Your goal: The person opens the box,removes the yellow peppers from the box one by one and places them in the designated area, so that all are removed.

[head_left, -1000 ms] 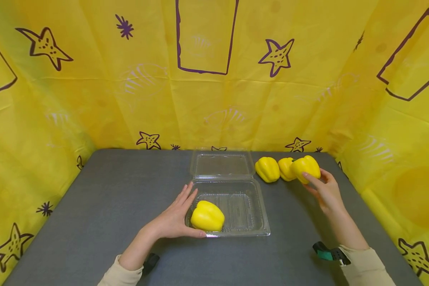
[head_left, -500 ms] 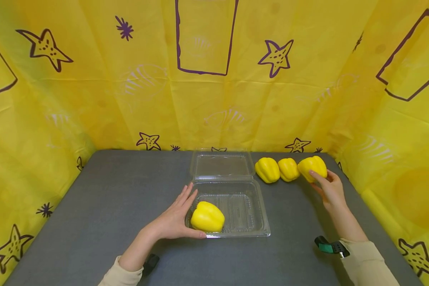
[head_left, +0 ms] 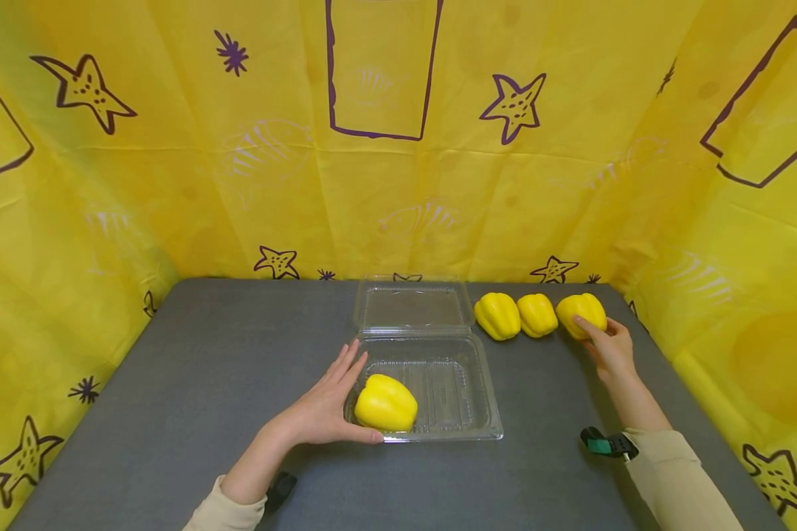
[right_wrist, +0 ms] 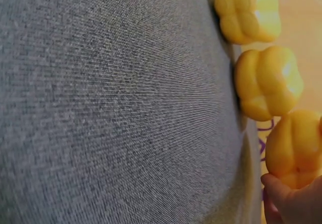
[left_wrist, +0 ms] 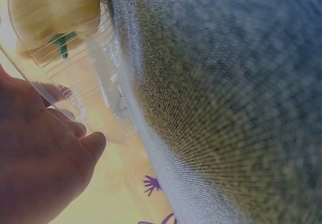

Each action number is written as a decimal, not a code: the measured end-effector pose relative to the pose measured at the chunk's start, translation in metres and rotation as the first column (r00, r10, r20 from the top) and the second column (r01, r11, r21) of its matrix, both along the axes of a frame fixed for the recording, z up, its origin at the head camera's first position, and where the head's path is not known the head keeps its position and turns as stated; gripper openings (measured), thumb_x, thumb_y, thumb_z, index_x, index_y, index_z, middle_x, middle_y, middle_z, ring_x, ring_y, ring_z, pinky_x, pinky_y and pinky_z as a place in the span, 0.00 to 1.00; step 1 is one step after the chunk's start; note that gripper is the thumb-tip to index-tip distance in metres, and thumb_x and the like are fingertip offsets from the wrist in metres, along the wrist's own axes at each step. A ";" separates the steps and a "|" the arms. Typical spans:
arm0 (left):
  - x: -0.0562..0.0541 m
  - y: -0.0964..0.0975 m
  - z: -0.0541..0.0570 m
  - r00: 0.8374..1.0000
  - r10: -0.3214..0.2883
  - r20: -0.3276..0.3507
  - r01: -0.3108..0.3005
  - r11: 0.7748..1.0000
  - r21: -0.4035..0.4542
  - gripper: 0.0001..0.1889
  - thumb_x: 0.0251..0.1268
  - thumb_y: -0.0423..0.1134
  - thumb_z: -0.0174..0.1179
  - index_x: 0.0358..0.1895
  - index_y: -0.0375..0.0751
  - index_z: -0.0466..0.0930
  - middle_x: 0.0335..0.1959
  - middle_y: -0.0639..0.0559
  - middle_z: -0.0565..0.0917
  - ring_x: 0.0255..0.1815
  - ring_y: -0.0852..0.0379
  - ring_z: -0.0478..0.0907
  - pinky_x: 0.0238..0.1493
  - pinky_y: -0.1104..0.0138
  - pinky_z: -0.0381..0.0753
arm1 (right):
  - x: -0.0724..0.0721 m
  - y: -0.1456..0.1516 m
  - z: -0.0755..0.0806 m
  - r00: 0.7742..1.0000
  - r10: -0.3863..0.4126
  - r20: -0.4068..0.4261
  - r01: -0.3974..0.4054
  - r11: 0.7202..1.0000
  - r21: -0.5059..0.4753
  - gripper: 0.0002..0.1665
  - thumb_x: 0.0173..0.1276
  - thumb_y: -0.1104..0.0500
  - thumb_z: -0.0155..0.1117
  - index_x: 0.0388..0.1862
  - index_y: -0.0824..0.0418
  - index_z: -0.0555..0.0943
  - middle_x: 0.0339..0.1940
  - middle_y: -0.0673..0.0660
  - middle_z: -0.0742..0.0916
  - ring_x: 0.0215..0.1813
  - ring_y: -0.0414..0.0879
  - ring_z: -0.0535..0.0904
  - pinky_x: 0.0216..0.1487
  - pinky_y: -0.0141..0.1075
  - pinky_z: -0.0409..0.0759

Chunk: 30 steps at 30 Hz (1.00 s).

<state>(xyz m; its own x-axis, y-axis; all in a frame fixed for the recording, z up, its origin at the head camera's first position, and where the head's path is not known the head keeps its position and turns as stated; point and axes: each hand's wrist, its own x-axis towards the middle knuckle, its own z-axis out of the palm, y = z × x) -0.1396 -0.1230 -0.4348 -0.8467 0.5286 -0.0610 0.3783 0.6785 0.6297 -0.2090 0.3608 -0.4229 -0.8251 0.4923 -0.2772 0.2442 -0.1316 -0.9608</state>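
My right hand (head_left: pixel 612 352) holds a yellow bell pepper (head_left: pixel 583 313) at the back right, its thumb on the near side; the pepper also shows in the right wrist view (right_wrist: pixel 292 148). Whether this pepper touches the table is hard to tell. A clear plastic clamshell container (head_left: pixel 481 391) lies with its lid (head_left: pixel 414 304) folded back. Inside, at the front left, sits another yellow bell pepper (head_left: pixel 386 403). Around the container's left front corner my left hand (head_left: pixel 322 405) is spread, thumb along the front rim and fairly straight fingers at the left side.
Two more yellow bell peppers, one nearer the lid (head_left: pixel 498 316) and one beside the held pepper (head_left: pixel 537 316), lie in a row. The grey table (head_left: pixel 239 354) is bounded by a yellow printed cloth (head_left: pixel 398 177) behind and at both sides.
My right hand has carried its pepper rightward, off the front of the neighbouring pepper, then slightly lower. Left hand, container and the pepper inside have stayed put.
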 end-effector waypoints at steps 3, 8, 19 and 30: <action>0.000 0.000 0.000 1.000 0.000 0.001 0.000 1.000 -0.003 0.69 0.39 0.72 0.70 0.79 0.40 0.41 0.79 0.54 0.29 0.78 0.49 0.28 0.70 0.39 0.49 | -0.003 0.000 -0.004 1.000 0.004 0.018 -0.005 1.000 0.026 0.54 0.63 0.53 0.71 0.77 0.66 0.50 0.49 0.47 0.68 0.41 0.34 0.71 0.40 0.22 0.76; 0.000 0.000 -0.001 1.000 0.003 0.009 -0.003 1.000 -0.003 0.69 0.39 0.71 0.71 0.79 0.40 0.41 0.79 0.54 0.29 0.79 0.49 0.29 0.69 0.39 0.50 | -0.006 0.000 -0.008 0.999 0.001 0.050 -0.003 0.999 0.039 0.56 0.62 0.52 0.71 0.78 0.66 0.49 0.53 0.48 0.68 0.43 0.35 0.70 0.46 0.23 0.76; 0.000 0.001 0.001 1.000 0.005 0.007 -0.005 1.000 -0.008 0.69 0.39 0.71 0.71 0.79 0.41 0.40 0.79 0.54 0.29 0.78 0.50 0.28 0.69 0.39 0.50 | -0.013 0.004 -0.015 0.996 0.015 0.088 -0.021 0.998 0.061 0.58 0.63 0.50 0.70 0.79 0.65 0.44 0.73 0.59 0.59 0.45 0.34 0.68 0.49 0.23 0.74; 0.000 0.000 0.001 1.000 0.004 0.007 -0.003 1.000 -0.008 0.69 0.39 0.71 0.70 0.79 0.41 0.40 0.79 0.54 0.28 0.78 0.50 0.28 0.69 0.39 0.50 | -0.013 0.005 -0.019 0.991 0.034 0.131 -0.053 0.988 0.144 0.58 0.65 0.44 0.67 0.78 0.67 0.45 0.75 0.62 0.58 0.47 0.37 0.67 0.59 0.31 0.69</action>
